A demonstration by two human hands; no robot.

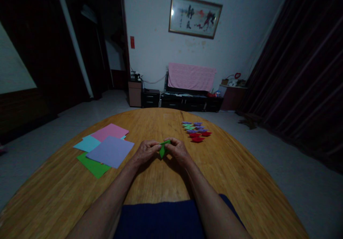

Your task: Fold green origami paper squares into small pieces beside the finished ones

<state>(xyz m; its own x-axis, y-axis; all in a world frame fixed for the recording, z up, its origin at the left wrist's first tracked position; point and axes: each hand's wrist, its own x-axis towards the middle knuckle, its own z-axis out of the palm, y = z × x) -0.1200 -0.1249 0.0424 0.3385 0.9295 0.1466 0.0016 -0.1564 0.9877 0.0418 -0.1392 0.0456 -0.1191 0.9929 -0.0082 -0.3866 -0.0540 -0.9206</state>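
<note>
A small piece of folded green paper (pixel 163 150) is held up between my two hands over the middle of the table. My left hand (pixel 147 151) pinches its left side between thumb and fingers. On the other side, my right hand (pixel 178 149) grips its upper right part the same way. The paper narrows to a point at the bottom; its finer creases are too dim to make out, and the fingers hide its side edges.
On the round wooden table (pixel 160 189), loose sheets lie overlapping at left: purple (pixel 111 152), pink (pixel 111 131), light blue (pixel 87 145) and green (pixel 96 167). Several folded paper shapes stand in rows at right, including a red one (pixel 197 140). A pink cloth (pixel 191 76) hangs beyond.
</note>
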